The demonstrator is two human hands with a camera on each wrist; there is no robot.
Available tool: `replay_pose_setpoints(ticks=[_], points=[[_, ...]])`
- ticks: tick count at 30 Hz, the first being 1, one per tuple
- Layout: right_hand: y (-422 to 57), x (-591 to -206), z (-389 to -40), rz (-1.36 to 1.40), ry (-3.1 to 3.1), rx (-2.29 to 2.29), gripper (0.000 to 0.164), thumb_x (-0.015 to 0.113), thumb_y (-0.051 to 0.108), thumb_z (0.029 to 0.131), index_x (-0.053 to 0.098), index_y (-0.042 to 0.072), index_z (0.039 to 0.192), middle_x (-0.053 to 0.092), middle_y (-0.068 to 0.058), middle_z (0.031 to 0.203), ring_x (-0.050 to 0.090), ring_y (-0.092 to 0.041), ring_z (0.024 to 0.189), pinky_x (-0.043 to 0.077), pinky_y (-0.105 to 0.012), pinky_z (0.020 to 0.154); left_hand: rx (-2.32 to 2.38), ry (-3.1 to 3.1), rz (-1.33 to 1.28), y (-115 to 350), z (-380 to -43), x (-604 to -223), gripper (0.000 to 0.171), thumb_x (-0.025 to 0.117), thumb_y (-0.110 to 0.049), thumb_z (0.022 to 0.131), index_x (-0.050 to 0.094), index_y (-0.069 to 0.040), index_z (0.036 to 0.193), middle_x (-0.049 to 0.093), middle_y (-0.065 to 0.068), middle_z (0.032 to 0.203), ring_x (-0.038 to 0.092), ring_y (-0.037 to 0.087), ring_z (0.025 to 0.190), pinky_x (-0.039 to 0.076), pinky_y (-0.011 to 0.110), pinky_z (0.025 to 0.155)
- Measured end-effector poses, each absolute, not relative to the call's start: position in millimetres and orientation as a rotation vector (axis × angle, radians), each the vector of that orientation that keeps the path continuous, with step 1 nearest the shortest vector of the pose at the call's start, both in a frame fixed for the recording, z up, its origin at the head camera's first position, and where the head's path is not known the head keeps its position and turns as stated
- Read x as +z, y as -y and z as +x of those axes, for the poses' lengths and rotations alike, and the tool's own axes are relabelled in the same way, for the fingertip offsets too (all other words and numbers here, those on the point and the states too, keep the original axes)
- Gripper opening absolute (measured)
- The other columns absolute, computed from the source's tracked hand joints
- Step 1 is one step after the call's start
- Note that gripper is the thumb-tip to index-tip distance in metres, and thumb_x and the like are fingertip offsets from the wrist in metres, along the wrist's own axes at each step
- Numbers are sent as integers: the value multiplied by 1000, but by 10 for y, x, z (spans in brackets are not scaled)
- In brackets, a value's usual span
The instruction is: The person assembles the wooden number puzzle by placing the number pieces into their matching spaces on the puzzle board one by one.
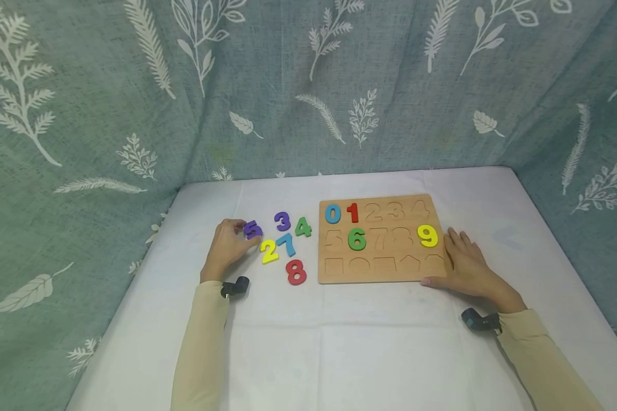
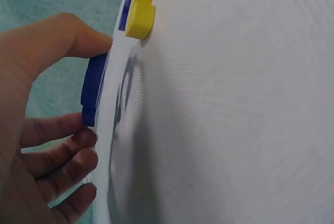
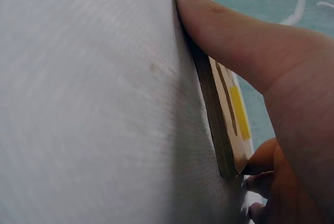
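My left hand (image 1: 228, 244) pinches a purple number 5 (image 1: 252, 229) between thumb and fingers. In the left wrist view the purple 5 (image 2: 95, 85) is seen edge-on, seemingly just off the cloth. Close by lie a yellow 2 (image 1: 269, 252), a blue 7 (image 1: 286, 244), a purple 3 (image 1: 282, 221), a green 4 (image 1: 303, 227) and a red 8 (image 1: 296, 272). My right hand (image 1: 465, 267) rests at the near right corner of the wooden number board (image 1: 380, 276). Its thumb lies on the near edge and its fairly straight fingers touch the right side.
Set in the board are a blue 0 (image 1: 332, 214), a red 1 (image 1: 352, 212), a green 6 (image 1: 357, 239) and a yellow 9 (image 1: 427, 236). Outlined slots show elsewhere on it. A white cloth (image 1: 319, 348) covers the table; a green leaf-patterned curtain (image 1: 283, 85) hangs around it.
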State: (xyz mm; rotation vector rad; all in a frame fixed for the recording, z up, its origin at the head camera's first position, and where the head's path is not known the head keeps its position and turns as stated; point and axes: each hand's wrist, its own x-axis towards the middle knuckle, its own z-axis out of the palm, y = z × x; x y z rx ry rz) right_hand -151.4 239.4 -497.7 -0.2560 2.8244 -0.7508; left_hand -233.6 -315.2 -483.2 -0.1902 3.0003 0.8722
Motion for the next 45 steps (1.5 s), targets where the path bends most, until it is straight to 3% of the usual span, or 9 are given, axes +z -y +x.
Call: replay_pose_setpoints(ticks=[18,30,45], points=[[-2381,-4964,-1508,-260,-2826,-752,137,81,67,75,8,-12,161,-1,-39,167,-8,-60,154,-2,-76,121,907,-3031,-58,2996,-2283,-4627,72,78,-47,87,56,-5,142,55,17,140,52,36,130,49,56,107],[-2375,-4947,-1506,-254,-2826,-753,138,81,67,75,8,-12,160,-1,-39,166,-9,-60,154,-2,-76,121,919,-3039,15,2787,-2259,-4471,73,78,-48,86,56,-6,143,54,15,145,52,36,132,47,57,112],[-2378,-4963,-1512,-251,-2829,-738,139,81,68,75,7,-13,160,-2,-39,167,-10,-59,154,-3,-75,121,982,-3082,235,2577,-2207,-4352,67,81,-42,85,61,-4,136,59,16,138,56,40,129,48,56,110]])
